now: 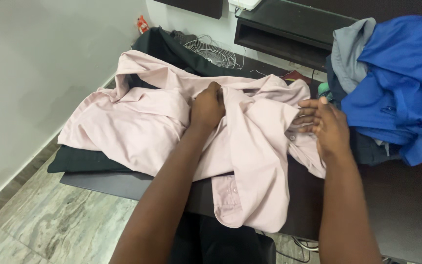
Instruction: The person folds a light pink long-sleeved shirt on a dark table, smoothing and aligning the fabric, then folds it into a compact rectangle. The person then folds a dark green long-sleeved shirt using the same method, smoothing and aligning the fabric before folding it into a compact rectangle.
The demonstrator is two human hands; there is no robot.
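A pale pink shirt lies crumpled across a dark table, one cuffed sleeve hanging over the front edge. My left hand is closed on a fold of the shirt near its middle. To the right, my right hand hovers at the shirt's right edge with fingers spread and flat, touching the fabric without gripping it. A black garment lies under the shirt at the left.
A heap of blue and grey clothes fills the table's right side. Behind are a dark shelf, a white wire fan guard and a white wall. Marbled floor tiles lie at the lower left.
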